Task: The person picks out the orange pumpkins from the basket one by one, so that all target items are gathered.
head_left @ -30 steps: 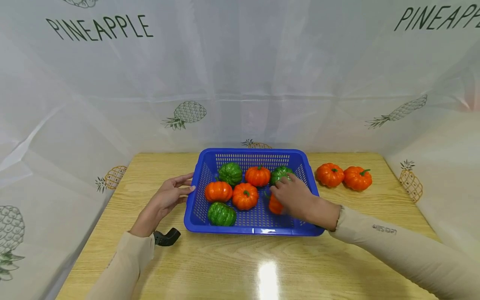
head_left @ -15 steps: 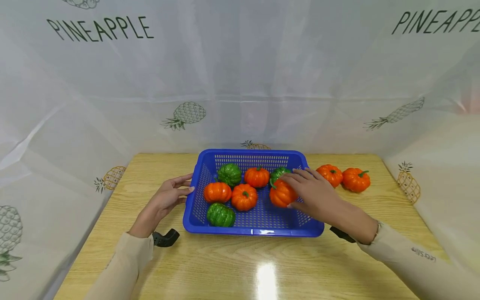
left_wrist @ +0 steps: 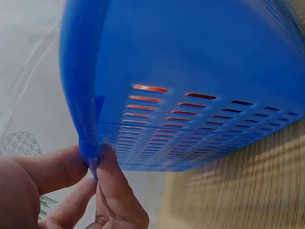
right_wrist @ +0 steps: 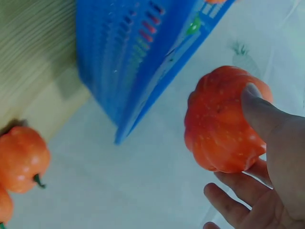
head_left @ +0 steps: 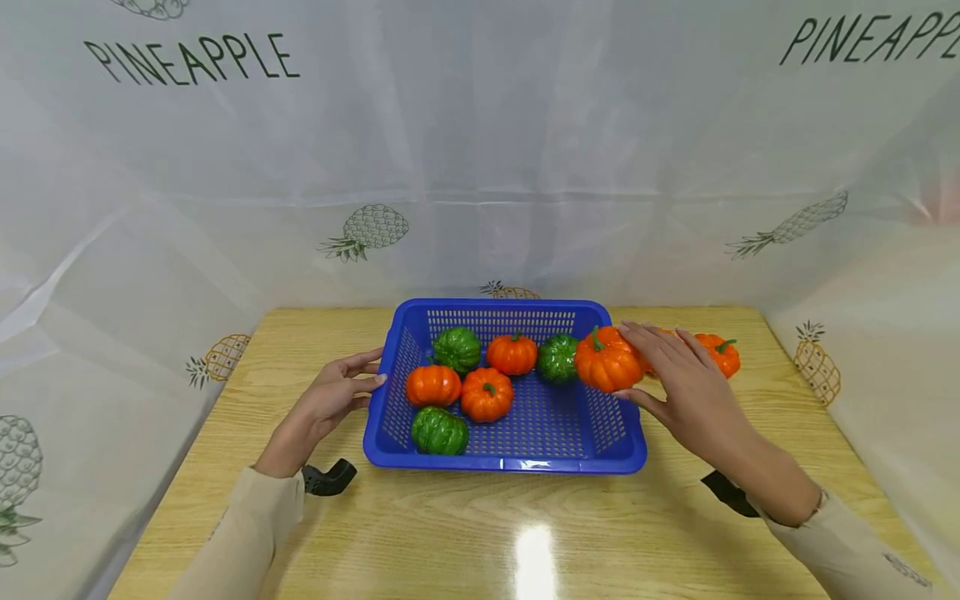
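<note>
My right hand [head_left: 690, 392] grips an orange pumpkin [head_left: 607, 360] above the right rim of the blue basket [head_left: 525, 463]. The right wrist view shows the thumb on one side of this pumpkin [right_wrist: 226, 119] and fingers on the other. My left hand [head_left: 337, 398] pinches the basket's left rim; in the left wrist view thumb and fingers meet on that rim [left_wrist: 83, 95]. Inside the basket lie several pumpkins, among them a green one [head_left: 557, 358] at the right, a green one [head_left: 439, 431] at the front left and an orange one [head_left: 487, 396] in the middle.
On the table [head_left: 420, 533], right of the basket, sit two orange pumpkins, one [head_left: 720, 354] partly showing behind my right hand and the other mostly hidden. A white curtain [head_left: 480, 167] with pineapple prints hangs behind and beside the table.
My right hand has lifted the orange pumpkin from the basket's right part and carried it up and right to the rim. The green pumpkin behind it now shows fully. The left hand stays put.
</note>
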{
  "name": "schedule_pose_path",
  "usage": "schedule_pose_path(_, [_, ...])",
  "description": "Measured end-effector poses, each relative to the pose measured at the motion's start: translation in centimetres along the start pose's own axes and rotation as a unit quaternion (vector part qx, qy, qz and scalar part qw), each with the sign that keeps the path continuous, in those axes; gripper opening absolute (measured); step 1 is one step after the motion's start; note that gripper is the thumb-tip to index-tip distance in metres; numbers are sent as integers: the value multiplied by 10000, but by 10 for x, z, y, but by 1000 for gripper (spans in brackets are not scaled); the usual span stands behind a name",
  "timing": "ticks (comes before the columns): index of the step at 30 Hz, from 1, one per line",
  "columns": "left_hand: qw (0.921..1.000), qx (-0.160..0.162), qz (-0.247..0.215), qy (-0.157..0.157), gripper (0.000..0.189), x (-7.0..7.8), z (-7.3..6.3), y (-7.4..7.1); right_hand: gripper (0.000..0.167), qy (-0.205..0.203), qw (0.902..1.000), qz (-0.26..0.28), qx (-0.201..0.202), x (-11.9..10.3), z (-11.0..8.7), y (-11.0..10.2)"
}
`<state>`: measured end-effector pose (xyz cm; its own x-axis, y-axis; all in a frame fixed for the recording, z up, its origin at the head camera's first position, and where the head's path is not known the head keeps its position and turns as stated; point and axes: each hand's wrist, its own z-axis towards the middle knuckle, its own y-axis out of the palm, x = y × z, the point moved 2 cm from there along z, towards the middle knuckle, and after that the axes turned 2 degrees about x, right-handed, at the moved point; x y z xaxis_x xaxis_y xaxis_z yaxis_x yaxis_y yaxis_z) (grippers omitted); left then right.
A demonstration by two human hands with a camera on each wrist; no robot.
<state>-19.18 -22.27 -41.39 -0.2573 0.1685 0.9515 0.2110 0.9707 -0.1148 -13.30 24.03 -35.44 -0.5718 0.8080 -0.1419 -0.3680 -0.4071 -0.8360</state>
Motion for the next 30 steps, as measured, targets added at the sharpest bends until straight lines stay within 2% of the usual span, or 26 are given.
schedule_pose_path(7, [10000, -17, 40, -22, 62, 0, 0, 0, 77, 379, 9986, 162, 336, 21, -20, -5])
schedule_pose_path(10, [10000, -11, 72, -25, 62, 0, 0, -1, 82, 514, 9977, 165, 419, 29, -28, -6])
schedule_pose_path(13, [10000, 11, 83, -39, 62, 0, 0, -1, 80, 624, 9967, 137, 496, 37, -36, -5])
schedule_pose_path(15, [10000, 20, 78, -46, 62, 0, 0, -1, 87, 664, 9963, 80, 542, 43, -40, -3])
schedule_pose_path(19, [10000, -5, 50, -34, 62, 0, 0, -1, 94, 734, 9957, -37, 559, 52, -48, -1])
schedule_pose_path(30, [10000, -10, 17, -64, 62, 1, 0, 0, 97, 878, 9955, 16, 364, 69, -66, 14])
